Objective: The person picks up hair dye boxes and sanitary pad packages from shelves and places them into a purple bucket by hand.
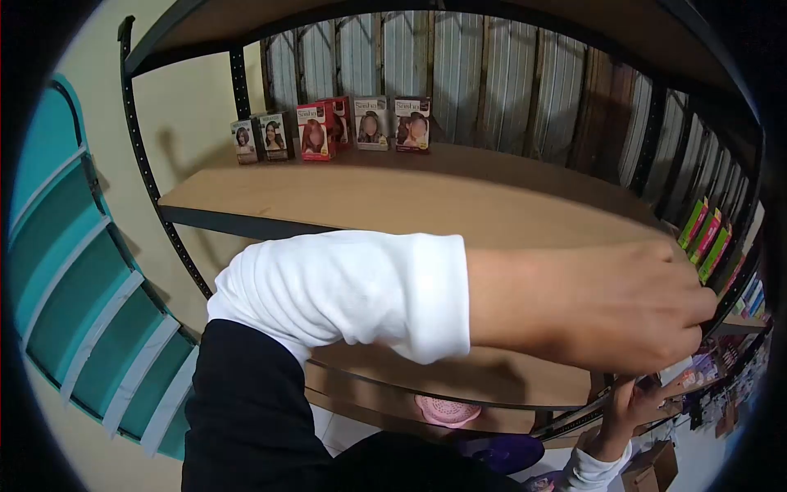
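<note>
My left arm, in a white cuff and black sleeve, reaches across the view to the right. My left hand (656,307) is closed, its knuckles toward me; the fingertips and anything in them are hidden. Below it, at the lower right, is my right hand (627,410), partly covered by the left one. Its fingers are bent around the lower side of a whitish item (676,371), which shows only in part and whose kind I cannot make out. On the wooden shelf (270,195) stand several upright hair-dye boxes, among them a red box (314,133) and a grey box (371,125).
Black metal posts (146,156) frame the shelving. More packs (705,234) stand on a rack at the right. A teal shelf unit (90,246) leans at the left. Below are a pink basket (447,412), a purple object (500,451) and a cardboard box (652,467).
</note>
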Motion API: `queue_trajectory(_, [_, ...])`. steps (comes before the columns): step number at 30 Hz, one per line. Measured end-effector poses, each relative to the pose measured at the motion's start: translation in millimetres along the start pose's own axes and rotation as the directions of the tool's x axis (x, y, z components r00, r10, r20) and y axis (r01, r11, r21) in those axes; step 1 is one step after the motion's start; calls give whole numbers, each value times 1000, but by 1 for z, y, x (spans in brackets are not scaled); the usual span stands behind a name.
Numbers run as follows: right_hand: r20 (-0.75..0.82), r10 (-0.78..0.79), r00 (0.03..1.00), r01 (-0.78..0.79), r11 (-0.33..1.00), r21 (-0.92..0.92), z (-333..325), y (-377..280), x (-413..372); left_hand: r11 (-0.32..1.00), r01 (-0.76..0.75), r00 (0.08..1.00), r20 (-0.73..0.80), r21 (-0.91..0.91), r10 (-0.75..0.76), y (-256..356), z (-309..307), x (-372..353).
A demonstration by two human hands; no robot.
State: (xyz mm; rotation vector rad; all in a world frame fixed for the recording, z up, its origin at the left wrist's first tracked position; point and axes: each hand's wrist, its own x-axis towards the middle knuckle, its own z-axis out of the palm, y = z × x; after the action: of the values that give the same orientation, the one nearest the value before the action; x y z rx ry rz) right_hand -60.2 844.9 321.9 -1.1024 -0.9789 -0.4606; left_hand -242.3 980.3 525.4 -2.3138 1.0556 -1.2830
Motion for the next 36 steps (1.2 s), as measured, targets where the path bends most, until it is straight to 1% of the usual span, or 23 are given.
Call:
queue_trajectory(1, [19, 15, 1000, -14, 999, -51, -4, 1, -1, 1000, -4, 998, -63, 14, 5, -7, 1, -5])
queue_trajectory(2, [38, 30, 999, -26, 994, -101, -8, 2, -1, 999, 18, 997, -72, 47, -15, -21, -3, -9])
queue_trajectory(3, [58, -10, 998, 20, 982, -185, -12, 2, -1, 996, 41, 996, -81, 79, -34, -35, -6, -14])
queue_trajectory(4, [50, -9, 999, 18, 983, -181, -14, 0, -3, 988, 86, 996, -38, 131, -82, -63, -21, -21])
queue_trajectory(5, [42, -8, 999, 15, 984, -177, -16, -3, -5, 933, 231, 940, 185, 274, -287, -90, -42, -32])
queue_trajectory(6, [34, -7, 999, 13, 985, -173, -17, -5, -7, 860, 260, 931, 124, 439, -345, -120, -52, -57])
queue_trajectory(7, [36, -11, 999, 19, 977, -211, -18, -14, -6, 766, 313, 857, 180, 562, -482, -146, -69, -79])
queue_trajectory(8, [38, -17, 999, 25, 968, -250, -19, -19, -6, 627, 402, 697, 222, 667, -682, -158, -85, -98])
queue_trajectory(9, [-7, -6, 1000, 4, 967, -253, -23, -17, -9, 533, 399, 599, 227, 746, -768, -185, -96, -127])
queue_trajectory(10, [-12, 20, 1000, -22, 966, -259, -29, -15, -11, 428, 401, 530, 176, 810, -830, -203, -106, -157])
queue_trajectory(12, [-19, 66, 998, -69, 960, -272, -42, -13, -11, 250, 448, 253, 147, 858, -956, -210, -129, -187])
queue_trajectory(13, [-79, 8, 997, -29, 963, -269, -40, -14, -11, 206, 423, 187, 137, 882, -973, -223, -140, -213])
queue_trajectory(14, [-89, 24, 996, -48, 959, -279, -44, -14, -11, 163, 394, 120, 125, 905, -985, -234, -150, -232])
queue_trajectory(16, [-105, 57, 993, -86, 951, -296, -54, -14, -13, 114, 391, 48, 103, 913, -994, -223, -157, -244])
queue_trajectory(17, [-131, 58, 990, -93, 957, -276, -55, -13, -14, 98, 426, 32, 93, 899, -995, -226, -158, -250])
queue_trajectory(19, [-164, 68, 984, -116, 945, -306, -58, -14, -15, 62, 493, -8, 76, 868, -997, -231, -154, -268])
queue_trajectory(22, [-186, 80, 979, -137, 940, -313, -62, -14, -18, 89, 441, -7, 103, 893, -995, -237, -144, -282])
queue_trajectory(23, [-188, 84, 979, -140, 941, -309, -62, -14, -18, 69, 475, -60, 110, 877, -992, -236, -142, -279])
queue_trajectory(26, [-205, 88, 975, -150, 939, -310, -64, -12, -20, 72, 489, -35, 102, 870, -994, -230, -142, -271])
queue_trajectory(29, [-204, 69, 976, -135, 936, -326, -65, -10, -21, 111, 395, -24, 131, 912, -991, -231, -146, -266])
queue_trajectory(32, [-202, 76, 977, -132, 951, -281, -65, -9, -24, 165, 414, -121, 234, 895, -965, -224, -158, -259])
queue_trajectory(35, [-192, 96, 977, -150, 946, -288, -66, -11, -25, 225, 498, -83, 304, 838, -949, -214, -164, -247])
queue_trajectory(36, [-190, 92, 977, -142, 951, -273, -67, -11, -26, 209, 501, -55, 271, 840, -961, -205, -162, -234])
